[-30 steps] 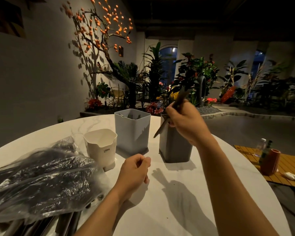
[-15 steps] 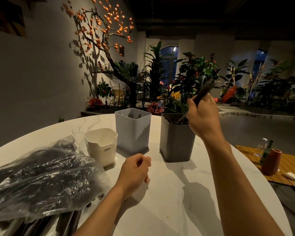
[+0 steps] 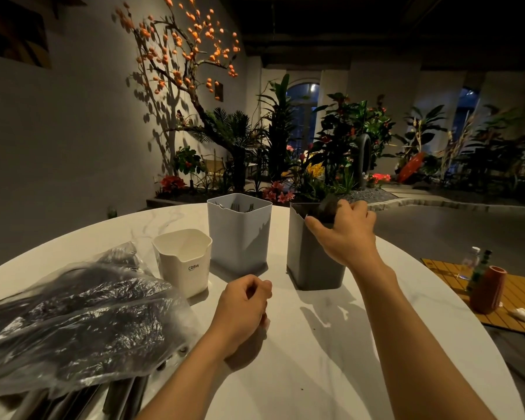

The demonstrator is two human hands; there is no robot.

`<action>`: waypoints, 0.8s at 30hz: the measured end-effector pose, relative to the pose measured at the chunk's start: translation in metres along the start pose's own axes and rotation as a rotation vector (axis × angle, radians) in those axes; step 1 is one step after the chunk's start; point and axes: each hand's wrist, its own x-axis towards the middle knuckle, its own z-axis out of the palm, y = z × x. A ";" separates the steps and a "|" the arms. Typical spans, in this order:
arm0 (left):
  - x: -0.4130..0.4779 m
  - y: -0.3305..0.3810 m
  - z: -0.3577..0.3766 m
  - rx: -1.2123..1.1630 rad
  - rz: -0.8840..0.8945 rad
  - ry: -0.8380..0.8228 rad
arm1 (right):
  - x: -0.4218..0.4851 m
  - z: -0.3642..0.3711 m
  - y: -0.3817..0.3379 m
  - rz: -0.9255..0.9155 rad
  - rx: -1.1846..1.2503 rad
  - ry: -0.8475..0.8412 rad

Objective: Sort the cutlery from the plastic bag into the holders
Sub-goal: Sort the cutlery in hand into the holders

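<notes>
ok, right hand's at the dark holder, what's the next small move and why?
Probably let go and pull the right hand back toward the plastic bag: its grip is down at the dark grey holder rim with the dark utensil nearly inside, and the bag holds more cutlery.

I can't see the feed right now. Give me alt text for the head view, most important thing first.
The right hand lowers a dark utensil into the dark grey holder on the white table. The left hand rests curled on the table, beside the plastic bag of cutlery. A white holder and a light grey holder stand left of the dark one.
</notes>
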 end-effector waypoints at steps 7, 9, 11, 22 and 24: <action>-0.001 0.000 0.000 -0.036 -0.004 -0.016 | 0.003 0.002 0.001 -0.217 0.254 0.349; 0.000 0.000 0.000 -0.017 -0.009 -0.008 | 0.002 0.007 0.001 -0.246 0.161 0.340; 0.001 -0.002 0.001 0.007 -0.013 -0.001 | 0.000 0.011 0.004 -0.227 0.059 0.280; -0.001 -0.002 0.006 0.150 0.065 -0.037 | -0.002 0.011 0.002 -0.148 -0.119 0.031; -0.006 0.005 0.007 0.202 0.124 -0.099 | -0.002 0.006 -0.007 -0.222 -0.057 0.125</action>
